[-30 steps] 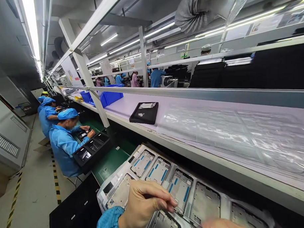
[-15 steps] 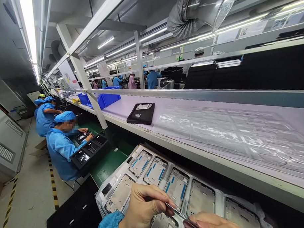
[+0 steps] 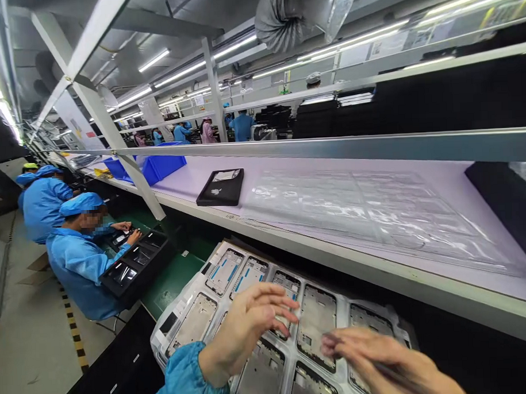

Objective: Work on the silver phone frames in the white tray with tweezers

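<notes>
My left hand (image 3: 255,319) hovers over a clear plastic tray (image 3: 289,348) of metal phone frames, its fingers spread and nothing in them. Lower right, my right hand (image 3: 383,354) is closed around thin dark metal tweezers (image 3: 392,372), blurred by motion. Its fingertips are over the lower part of one bare phone frame (image 3: 318,317); whether they touch it I cannot tell. Blue strips lie on several frames in the far row, such as this phone frame (image 3: 225,271). Both hands cover parts of the tray.
Beyond the tray runs a raised shelf (image 3: 270,163) with clear plastic sheets (image 3: 358,211), a black tray (image 3: 220,187) and blue bins (image 3: 164,161). Black boxes (image 3: 118,369) stand lower left. A co-worker (image 3: 79,261) in blue sits at the left bench.
My left fingers have let go of the tweezers' tip and spread apart. My right hand has moved up and right with the tweezers. The view has turned right.
</notes>
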The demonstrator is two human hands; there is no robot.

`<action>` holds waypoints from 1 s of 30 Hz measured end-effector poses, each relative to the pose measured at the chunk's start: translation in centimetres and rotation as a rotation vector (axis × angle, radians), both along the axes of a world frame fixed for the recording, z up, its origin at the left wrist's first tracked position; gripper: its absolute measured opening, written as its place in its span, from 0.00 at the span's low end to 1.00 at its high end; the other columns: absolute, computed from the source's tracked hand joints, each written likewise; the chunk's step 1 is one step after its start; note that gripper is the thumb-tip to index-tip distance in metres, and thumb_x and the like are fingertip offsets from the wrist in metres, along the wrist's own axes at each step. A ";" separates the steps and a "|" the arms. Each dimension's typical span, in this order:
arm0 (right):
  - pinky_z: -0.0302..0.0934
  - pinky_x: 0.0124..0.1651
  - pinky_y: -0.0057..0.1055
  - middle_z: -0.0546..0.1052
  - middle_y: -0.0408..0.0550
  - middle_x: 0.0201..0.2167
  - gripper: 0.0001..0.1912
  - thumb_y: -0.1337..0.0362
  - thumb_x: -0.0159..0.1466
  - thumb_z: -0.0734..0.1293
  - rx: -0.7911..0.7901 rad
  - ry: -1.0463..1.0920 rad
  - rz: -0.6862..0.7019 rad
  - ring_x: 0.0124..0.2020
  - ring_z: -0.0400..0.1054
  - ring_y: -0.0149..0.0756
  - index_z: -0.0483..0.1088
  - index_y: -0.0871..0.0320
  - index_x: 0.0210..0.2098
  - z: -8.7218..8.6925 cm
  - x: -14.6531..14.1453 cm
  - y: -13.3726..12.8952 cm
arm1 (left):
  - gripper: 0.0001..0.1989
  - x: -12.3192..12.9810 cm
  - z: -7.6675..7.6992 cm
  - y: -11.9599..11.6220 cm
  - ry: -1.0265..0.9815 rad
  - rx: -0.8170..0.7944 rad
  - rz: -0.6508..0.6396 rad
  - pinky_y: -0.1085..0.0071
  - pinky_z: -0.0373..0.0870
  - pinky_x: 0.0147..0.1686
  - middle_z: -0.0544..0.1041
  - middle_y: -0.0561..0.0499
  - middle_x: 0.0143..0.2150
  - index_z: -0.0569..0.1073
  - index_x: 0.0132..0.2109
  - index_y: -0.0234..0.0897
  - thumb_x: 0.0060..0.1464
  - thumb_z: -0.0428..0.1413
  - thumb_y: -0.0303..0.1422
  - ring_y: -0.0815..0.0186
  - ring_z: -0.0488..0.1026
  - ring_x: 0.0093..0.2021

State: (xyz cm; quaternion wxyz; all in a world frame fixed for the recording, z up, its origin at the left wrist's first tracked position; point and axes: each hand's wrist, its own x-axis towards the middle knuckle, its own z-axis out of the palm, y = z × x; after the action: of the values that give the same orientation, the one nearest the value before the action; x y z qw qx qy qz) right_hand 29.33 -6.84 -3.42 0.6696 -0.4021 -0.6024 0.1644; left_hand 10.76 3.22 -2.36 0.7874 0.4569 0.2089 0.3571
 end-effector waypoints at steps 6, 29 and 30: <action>0.73 0.28 0.28 0.79 0.49 0.26 0.18 0.50 0.47 0.82 -0.382 0.562 -0.400 0.26 0.75 0.39 0.79 0.55 0.27 -9.6 7.4 3.0 | 0.15 6.8 -8.7 3.8 0.726 0.765 0.014 0.62 0.69 0.54 0.76 0.40 0.53 0.71 0.52 0.33 0.57 0.53 0.24 0.58 0.72 0.54; 0.67 0.28 0.33 0.77 0.48 0.25 0.21 0.47 0.43 0.82 -0.326 0.933 -0.418 0.27 0.70 0.40 0.76 0.54 0.24 -16.1 9.0 4.5 | 0.11 7.1 -4.6 4.1 0.455 1.230 -0.043 0.65 0.75 0.50 0.80 0.42 0.48 0.74 0.52 0.35 0.70 0.48 0.30 0.61 0.78 0.50; 0.67 0.28 0.33 0.77 0.49 0.25 0.21 0.47 0.43 0.82 -0.325 0.940 -0.424 0.27 0.70 0.40 0.76 0.55 0.24 -16.1 9.0 4.5 | 0.12 6.5 -5.2 3.3 0.397 1.261 -0.040 0.63 0.75 0.54 0.80 0.40 0.51 0.74 0.53 0.35 0.70 0.48 0.30 0.60 0.77 0.54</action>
State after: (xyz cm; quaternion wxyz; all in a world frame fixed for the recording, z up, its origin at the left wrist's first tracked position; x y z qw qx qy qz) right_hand 38.35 -2.34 -19.56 0.8148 -0.4962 -0.1103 0.2789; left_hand 17.23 6.56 -7.56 0.3219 0.8913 0.0923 0.3055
